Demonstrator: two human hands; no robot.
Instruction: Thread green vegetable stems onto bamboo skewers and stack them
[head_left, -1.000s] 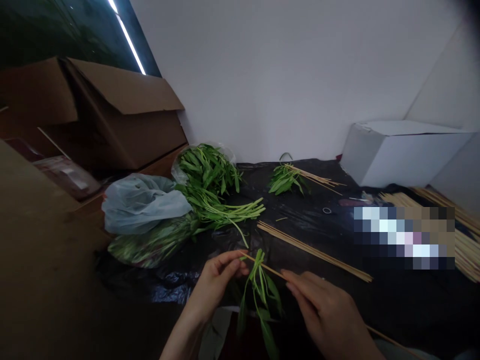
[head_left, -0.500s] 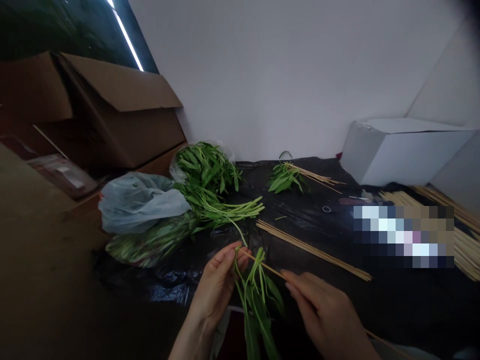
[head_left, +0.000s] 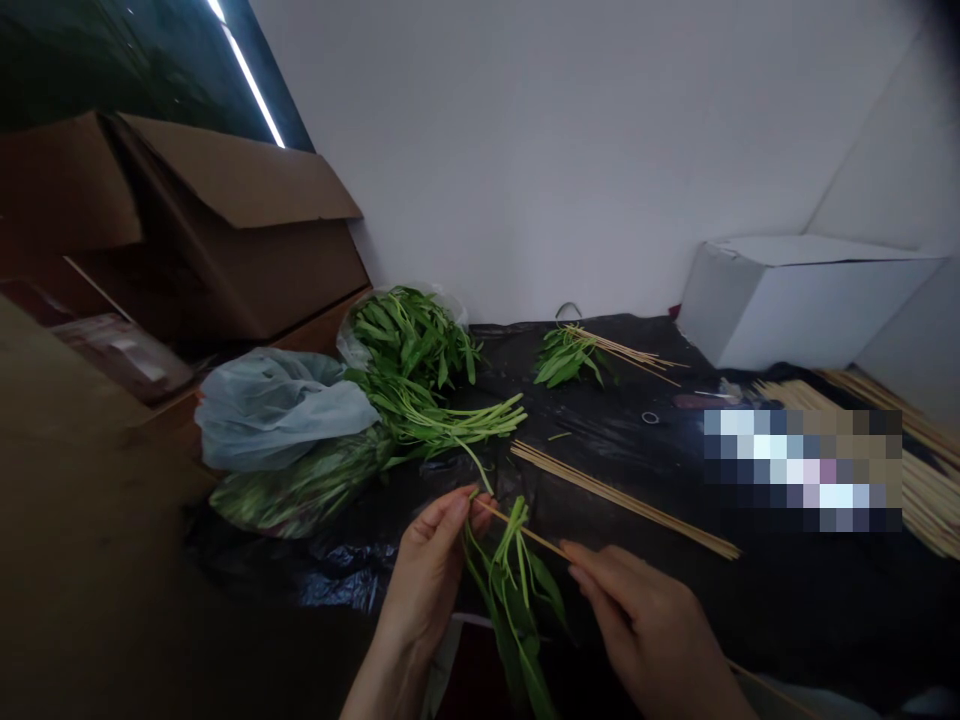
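One skewer (head_left: 541, 541) crosses the near middle of the head view, pinched by the right hand (head_left: 641, 620); the left hand (head_left: 431, 560) pinches a green stem (head_left: 473, 495) at the skewer's left end. Leafy greens (head_left: 521, 570) hang midway; farther right lies a stick bundle (head_left: 622, 498).
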